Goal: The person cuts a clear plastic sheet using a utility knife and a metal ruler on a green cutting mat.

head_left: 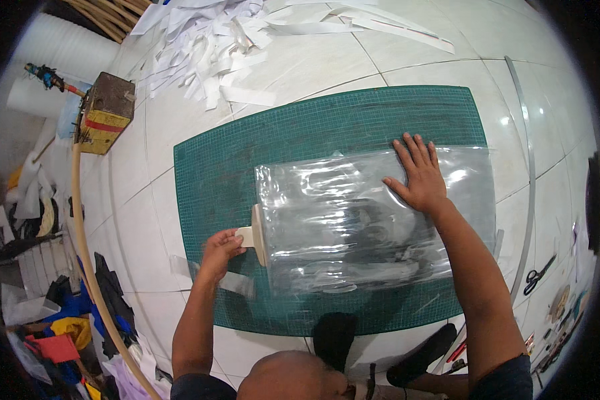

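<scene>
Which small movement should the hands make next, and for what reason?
Perhaps the right hand should slide gently rightward, smoothing the clear sheet: its surface looks rippled, that hand lies flat on it, and the left hand holds a cream T-shaped tool at the sheet's left edge.

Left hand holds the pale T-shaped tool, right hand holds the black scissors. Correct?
Not the scissors: the head view shows the right hand spread on the clear plastic sheet; the black scissors lie on the floor. The left hand does hold the pale T-shaped tool.
</scene>
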`<state>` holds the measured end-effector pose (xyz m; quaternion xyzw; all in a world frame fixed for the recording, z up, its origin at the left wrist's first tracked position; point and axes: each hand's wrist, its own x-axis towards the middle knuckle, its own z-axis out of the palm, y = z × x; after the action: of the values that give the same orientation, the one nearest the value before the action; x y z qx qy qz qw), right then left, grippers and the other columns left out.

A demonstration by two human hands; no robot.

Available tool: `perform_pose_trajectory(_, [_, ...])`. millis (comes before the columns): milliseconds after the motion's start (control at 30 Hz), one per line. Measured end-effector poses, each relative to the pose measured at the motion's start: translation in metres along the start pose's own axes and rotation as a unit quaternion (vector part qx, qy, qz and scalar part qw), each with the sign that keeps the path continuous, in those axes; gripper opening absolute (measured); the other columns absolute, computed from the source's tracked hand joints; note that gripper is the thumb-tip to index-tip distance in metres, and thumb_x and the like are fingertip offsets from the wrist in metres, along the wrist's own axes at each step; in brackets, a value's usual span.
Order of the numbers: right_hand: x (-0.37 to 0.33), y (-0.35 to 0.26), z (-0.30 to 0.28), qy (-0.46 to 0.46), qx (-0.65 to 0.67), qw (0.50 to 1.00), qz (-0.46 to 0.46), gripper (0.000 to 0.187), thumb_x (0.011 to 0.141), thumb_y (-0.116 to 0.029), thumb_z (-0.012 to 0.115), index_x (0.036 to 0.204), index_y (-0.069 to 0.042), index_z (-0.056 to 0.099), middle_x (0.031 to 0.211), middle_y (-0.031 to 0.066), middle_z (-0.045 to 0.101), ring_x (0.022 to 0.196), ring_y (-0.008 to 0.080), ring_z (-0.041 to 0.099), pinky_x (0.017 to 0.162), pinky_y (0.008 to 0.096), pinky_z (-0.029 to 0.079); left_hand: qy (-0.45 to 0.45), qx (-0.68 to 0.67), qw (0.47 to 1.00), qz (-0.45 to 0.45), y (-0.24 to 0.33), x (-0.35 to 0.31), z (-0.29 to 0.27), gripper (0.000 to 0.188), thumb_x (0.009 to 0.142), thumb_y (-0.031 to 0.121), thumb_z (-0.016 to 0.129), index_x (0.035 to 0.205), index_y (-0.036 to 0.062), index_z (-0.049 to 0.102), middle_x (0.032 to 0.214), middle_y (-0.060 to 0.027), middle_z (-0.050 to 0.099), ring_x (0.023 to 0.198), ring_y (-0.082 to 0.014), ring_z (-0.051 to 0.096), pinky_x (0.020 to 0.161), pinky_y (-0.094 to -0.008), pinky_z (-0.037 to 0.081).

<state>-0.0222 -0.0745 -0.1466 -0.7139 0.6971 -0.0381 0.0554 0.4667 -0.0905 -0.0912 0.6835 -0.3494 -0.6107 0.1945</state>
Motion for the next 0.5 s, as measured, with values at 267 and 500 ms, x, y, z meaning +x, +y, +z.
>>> perform_pose_trajectory(267, [0.002, -0.008, -0.001, 0.015, 0.015, 1.000, 0.002, 0.084, 0.092, -0.067, 0.049, 0.156, -0.016, 0.033, 0.162, 0.0149, 0.027, 0.152, 0.0342, 0.018, 0.124, 0.0520, 0.006, -0.056, -0.014, 0.998, -0.005, -0.009, 0.005, 0.001, 0.038, 0.095, 0.016, 0.064, 0.126, -0.0050, 0.059, 0.113, -0.0107, 0.066, 0.095, -0.0173, 0.067, 0.086, -0.0283, 0.057])
perform_pose_trajectory(500, [0.003, 0.014, -0.022, 0.076, 0.139, 0.987, -0.023, 0.075, 0.093, -0.048, 0.063, 0.153, -0.012, 0.036, 0.156, 0.0222, 0.034, 0.147, 0.0382, 0.028, 0.121, 0.0519, 0.022, 0.047, -0.008, 0.994, 0.101, -0.036, 0.022, 0.015, 0.044, 0.100, 0.023, 0.056, 0.129, -0.0091, 0.054, 0.117, -0.0184, 0.064, 0.102, -0.0253, 0.068, 0.084, -0.0348, 0.060])
